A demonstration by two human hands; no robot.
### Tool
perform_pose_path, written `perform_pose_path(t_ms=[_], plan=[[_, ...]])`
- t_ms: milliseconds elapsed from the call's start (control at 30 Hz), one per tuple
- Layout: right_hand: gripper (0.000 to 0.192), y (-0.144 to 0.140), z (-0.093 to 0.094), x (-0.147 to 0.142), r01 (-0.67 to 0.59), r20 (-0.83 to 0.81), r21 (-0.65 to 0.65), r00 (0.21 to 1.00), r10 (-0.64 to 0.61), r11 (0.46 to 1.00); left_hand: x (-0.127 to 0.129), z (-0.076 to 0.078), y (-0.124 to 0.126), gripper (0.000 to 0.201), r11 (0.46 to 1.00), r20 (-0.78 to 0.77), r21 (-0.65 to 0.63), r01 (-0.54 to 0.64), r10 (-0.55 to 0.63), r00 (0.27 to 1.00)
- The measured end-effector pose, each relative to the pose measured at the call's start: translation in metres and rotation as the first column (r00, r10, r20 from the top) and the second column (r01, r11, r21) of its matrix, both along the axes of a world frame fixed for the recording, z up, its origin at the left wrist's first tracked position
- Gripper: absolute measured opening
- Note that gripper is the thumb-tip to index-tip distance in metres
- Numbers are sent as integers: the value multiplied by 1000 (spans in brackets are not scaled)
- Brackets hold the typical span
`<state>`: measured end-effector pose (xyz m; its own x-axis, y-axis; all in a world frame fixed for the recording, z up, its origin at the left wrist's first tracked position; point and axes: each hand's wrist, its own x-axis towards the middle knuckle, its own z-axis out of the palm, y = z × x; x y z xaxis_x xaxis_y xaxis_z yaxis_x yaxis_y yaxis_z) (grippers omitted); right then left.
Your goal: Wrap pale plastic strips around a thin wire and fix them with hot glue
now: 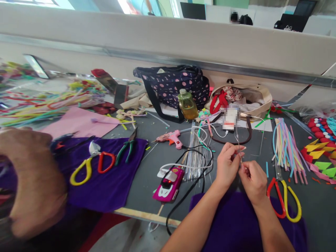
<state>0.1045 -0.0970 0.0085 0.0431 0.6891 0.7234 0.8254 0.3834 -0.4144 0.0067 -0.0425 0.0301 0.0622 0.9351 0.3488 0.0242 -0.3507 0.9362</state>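
Cluttered grey craft table [162, 154] against a white partition; left hand [228, 164] and right hand [252, 179] meet over a purple cloth [233, 224] at the near edge, fingertips of both pinched shut on a thin wire [238, 147] that rises between them. Red-and-yellow scissors [285, 199] lie just right of the right hand, a pink toy car [169, 183] and pink glue gun [172, 137] to the left, pastel straws [286, 147] beyond. Blurred other person's hand [31, 178] at far left.
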Motion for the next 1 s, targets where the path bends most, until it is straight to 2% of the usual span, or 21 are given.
perform_pose_path(t_ms=[133,300,533,733,867,1000], plan=[[16,0,0,-1,5,-8,-17,1000,-5,1000,0,2,0,4,999,44,-43,-34,35,998],[15,-1,-3,-1,-5,-65,-52,998,1,999,-1,1,-1,16,991,110,-108,-77,89,990],[15,-2,-1,1,28,-172,-106,984,-46,994,-1,1,0,19,960,297,-276,47,39,954],[15,-4,1,0,44,-263,-147,961,-82,988,-2,1,4,21,919,410,-376,115,54,911],[16,-4,2,1,21,-443,-224,888,-121,974,-4,-2,8,25,847,528,-464,258,30,849],[19,-3,3,2,-130,-680,-307,723,-121,943,-4,-6,11,26,765,661,-476,434,-15,751]])
